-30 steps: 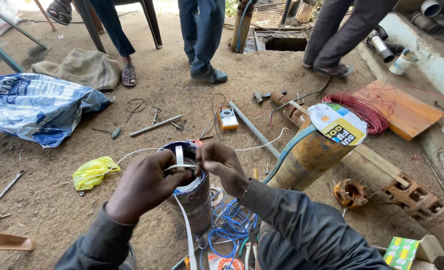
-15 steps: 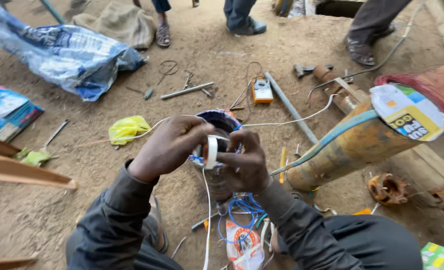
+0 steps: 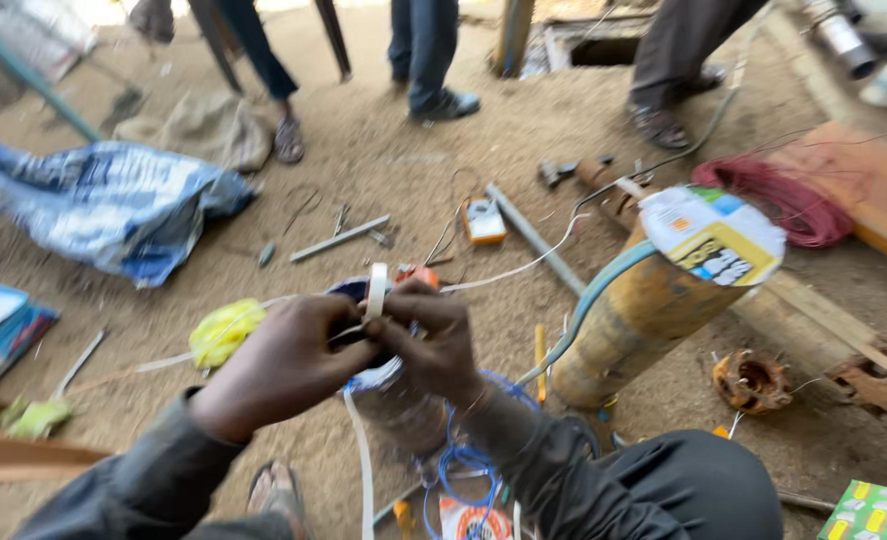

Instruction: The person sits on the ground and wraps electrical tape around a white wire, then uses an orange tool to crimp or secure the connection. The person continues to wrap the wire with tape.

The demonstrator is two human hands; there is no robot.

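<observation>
The white tape (image 3: pixel 376 290) stands upright between the two hands, its flat strip rising just above the fingertips and a long tail of it dropping straight down past the wrists toward the person's lap. Its long axis runs up and down, edge-on to the camera. It sits at the top rim of the motor body (image 3: pixel 404 400), a dull upright cylinder whose blue winding end shows just behind the fingers. The left hand (image 3: pixel 284 365) comes in from the left and is curled, thumb and forefinger pinching the strip low down. The right hand (image 3: pixel 434 335) comes from the right, clenched over the rim with its fingers pressing the strip from the other side. Both hands touch the tape, so neither is nearer; the tape lies directly between them, at fingertip level, with the motor body below and under the right palm.

Blue wire (image 3: pixel 469 465) loops on the ground beneath the right forearm. Just right stands a rusty pump cylinder (image 3: pixel 644 310), tilted, with a printed card on its top. A yellow rag (image 3: pixel 226 333) lies left of the left hand on the sandy floor (image 3: pixel 384 160). Further back lie a blue sack (image 3: pixel 114 205) and a small orange meter (image 3: pixel 485 220), with people's legs beyond
</observation>
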